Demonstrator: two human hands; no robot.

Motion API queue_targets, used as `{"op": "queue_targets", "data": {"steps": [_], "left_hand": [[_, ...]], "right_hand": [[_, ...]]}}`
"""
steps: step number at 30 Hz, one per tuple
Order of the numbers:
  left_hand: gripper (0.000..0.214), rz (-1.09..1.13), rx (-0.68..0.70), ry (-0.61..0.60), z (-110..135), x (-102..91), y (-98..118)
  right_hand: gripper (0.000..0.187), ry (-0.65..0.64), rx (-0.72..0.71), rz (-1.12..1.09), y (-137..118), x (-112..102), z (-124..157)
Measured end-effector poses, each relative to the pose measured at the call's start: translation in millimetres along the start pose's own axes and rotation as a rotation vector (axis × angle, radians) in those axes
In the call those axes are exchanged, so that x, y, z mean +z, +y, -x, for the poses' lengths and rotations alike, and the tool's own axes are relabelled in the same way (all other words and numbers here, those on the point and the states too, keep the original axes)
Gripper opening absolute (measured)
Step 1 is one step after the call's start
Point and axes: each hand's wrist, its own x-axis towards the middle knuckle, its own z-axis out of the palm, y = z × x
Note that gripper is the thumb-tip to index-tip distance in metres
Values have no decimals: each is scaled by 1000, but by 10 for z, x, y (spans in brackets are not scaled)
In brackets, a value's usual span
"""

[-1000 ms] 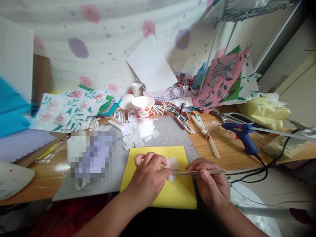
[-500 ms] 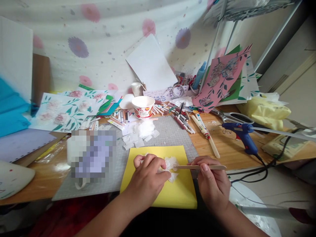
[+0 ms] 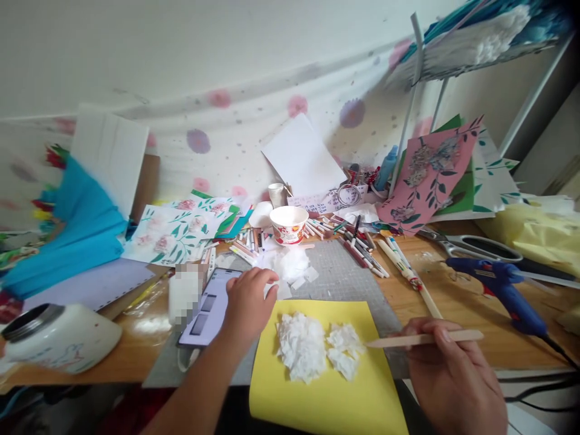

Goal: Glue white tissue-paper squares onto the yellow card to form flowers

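Note:
My right hand (image 3: 448, 368) grips a flat wooden craft stick (image 3: 423, 339), its left tip pointing at the smaller clump of white paper. Above the left edge of the yellow sheet (image 3: 326, 411) reaches my left hand (image 3: 249, 302), thumb apart from the fingers and nothing visible in it. It is close to the loose pile of white paper squares (image 3: 292, 266), partly over the phone (image 3: 212, 302). Two clumps of crumpled white paper lie on the yellow sheet: a larger one (image 3: 301, 347) and a smaller one (image 3: 344, 350) to its right.
A paper bowl (image 3: 289, 225) stands behind the white squares, with markers (image 3: 362, 251) scattered around. A blue glue gun (image 3: 498, 290) and large scissors (image 3: 466, 244) lie at right. At left are a white jar (image 3: 67, 338) on its side and flower pictures (image 3: 172, 232). A grey cutting mat (image 3: 335, 272) covers the middle.
My left hand has left the paper clump on the yellow sheet and moved up and left toward the loose squares. The right hand keeps the stick, slightly farther right. The view has tilted upward.

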Motion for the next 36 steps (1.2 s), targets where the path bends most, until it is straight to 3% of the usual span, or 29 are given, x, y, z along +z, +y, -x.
{"op": "queue_targets", "data": {"steps": [4, 10, 16, 20, 27, 30, 36], "left_hand": [[10, -46, 16, -46, -243, 103, 9], [15, -40, 101, -120, -315, 278, 182], [18, 25, 29, -140, -329, 214, 190], [19, 155, 33, -204, -235, 61, 278], [16, 591, 232, -375, 143, -22, 536], [16, 496, 264, -417, 268, 50, 660], [18, 303, 294, -388, 330, 107, 800]], "right_hand": [[16, -28, -24, 31, -24, 37, 19], [13, -93, -63, 70, -40, 52, 34], [12, -94, -48, 54, -6, 25, 39], [11, -99, -67, 42, -13, 54, 36], [10, -74, -52, -2, -47, 108, 23], [9, -101, -77, 0, -110, 138, 60], [14, -294, -208, 124, -151, 161, 191]]}}
